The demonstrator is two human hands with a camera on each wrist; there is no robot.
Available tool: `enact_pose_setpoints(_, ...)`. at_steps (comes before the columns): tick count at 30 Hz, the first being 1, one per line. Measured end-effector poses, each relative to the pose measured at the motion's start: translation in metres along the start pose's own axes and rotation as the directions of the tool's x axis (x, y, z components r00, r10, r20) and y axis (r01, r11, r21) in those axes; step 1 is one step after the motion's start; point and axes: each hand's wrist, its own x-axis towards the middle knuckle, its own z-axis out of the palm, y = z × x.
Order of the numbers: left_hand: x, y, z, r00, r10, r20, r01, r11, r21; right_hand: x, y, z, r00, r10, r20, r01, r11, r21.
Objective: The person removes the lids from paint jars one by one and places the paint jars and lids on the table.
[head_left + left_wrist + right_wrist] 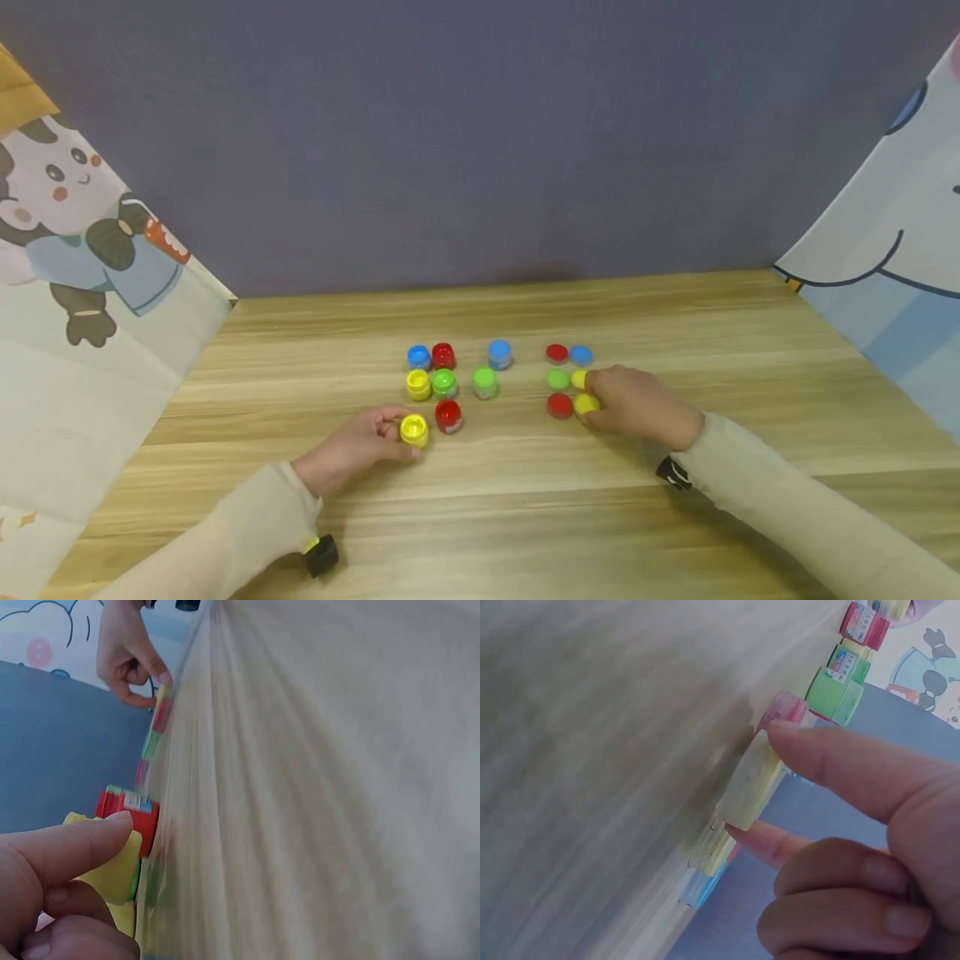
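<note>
My left hand [358, 443] grips a small lidless yellow paint jar [414, 432] between thumb and fingers, at the near left of the jar group. The jar's side [112, 874] shows behind the thumb in the left wrist view. Over on the right, my right hand [641, 407] pinches a yellow lid [586, 405] by its edges between thumb and index finger. In the right wrist view this lid [748, 784] is tilted on edge or seen side-on; I cannot tell which. Another yellow lid [579, 379] lies just beyond it, partly hidden by the fingers.
Lidless red [448, 416], green [445, 383], yellow [418, 385], blue [418, 358] and another red jar [443, 356] stand together. Capped blue [499, 355] and green jars [485, 382] stand right of them. Red [559, 406], green [558, 380] and blue lids [581, 356] lie on the wooden table [495, 517].
</note>
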Motion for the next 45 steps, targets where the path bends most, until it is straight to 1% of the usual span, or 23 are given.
enact_pose_setpoints(4,0.006,0.0,-0.003,0.999,-0.015,-0.035,0.015,1.0,0.004,0.0,0.0,0.002,1.0,0.016,0.012,-0.016,1.0,-0.012)
enact_pose_setpoints(8,0.012,0.0,-0.004,0.997,-0.039,-0.067,0.039,0.999,0.005,0.001,-0.003,0.0,1.0,-0.006,-0.017,0.005,1.0,-0.03)
enact_pose_setpoints(11,0.017,0.0,-0.004,0.995,-0.05,-0.088,0.05,0.999,0.0,0.004,-0.009,-0.002,0.999,-0.005,-0.036,0.004,0.999,-0.047)
enact_pose_setpoints(15,0.021,0.0,-0.004,0.994,-0.048,-0.096,0.049,0.999,0.002,0.01,-0.022,-0.004,1.0,0.006,-0.029,-0.008,0.998,-0.057)
enact_pose_setpoints(18,0.022,0.0,-0.004,0.994,-0.044,-0.096,0.044,0.999,0.003,0.018,-0.032,-0.005,0.999,-0.029,-0.042,0.025,0.997,-0.077)
enact_pose_setpoints(21,0.023,0.001,-0.004,0.994,-0.04,-0.102,0.041,0.999,0.007,0.026,-0.041,-0.005,0.995,-0.077,-0.068,0.072,0.994,-0.076)
enact_pose_setpoints(23,0.023,0.001,-0.004,0.994,-0.038,-0.107,0.039,0.999,0.01,0.032,-0.046,-0.003,0.992,-0.1,-0.074,0.096,0.994,-0.059)
enact_pose_setpoints(25,0.024,0.001,-0.004,0.993,-0.041,-0.111,0.042,0.999,0.01,0.037,-0.051,-0.001,0.992,-0.104,-0.064,0.103,0.994,-0.021)
enact_pose_setpoints(27,0.025,0.0,-0.003,0.993,-0.041,-0.107,0.042,0.999,0.009,0.043,-0.054,0.002,0.993,-0.101,-0.054,0.102,0.995,0.005)
enact_pose_setpoints(29,0.025,0.0,-0.003,0.993,-0.048,-0.11,0.048,0.999,0.003,0.048,-0.058,0.005,0.996,-0.081,-0.041,0.083,0.996,0.037)
enact_pose_setpoints(31,0.026,0.0,-0.002,0.992,-0.053,-0.111,0.053,0.999,0.002,0.053,-0.062,0.009,0.996,-0.079,-0.044,0.081,0.996,0.049)
enact_pose_setpoints(34,0.026,0.001,0.0,0.992,-0.043,-0.12,0.045,0.999,0.009,0.059,-0.069,0.014,0.995,-0.08,-0.053,0.084,0.994,0.077)
enact_pose_setpoints(37,0.026,0.002,0.002,0.993,-0.028,-0.119,0.031,0.999,0.025,0.064,-0.076,0.017,0.993,-0.093,-0.069,0.098,0.992,0.074)
enact_pose_setpoints(40,0.026,0.003,0.003,0.992,-0.029,-0.119,0.033,0.999,0.028,0.068,-0.082,0.019,0.994,-0.086,-0.072,0.091,0.994,0.057)
enact_pose_setpoints(45,0.027,0.002,0.002,0.993,-0.036,-0.113,0.039,0.999,0.021,0.076,-0.088,0.02,0.998,-0.034,-0.052,0.035,0.999,0.014)
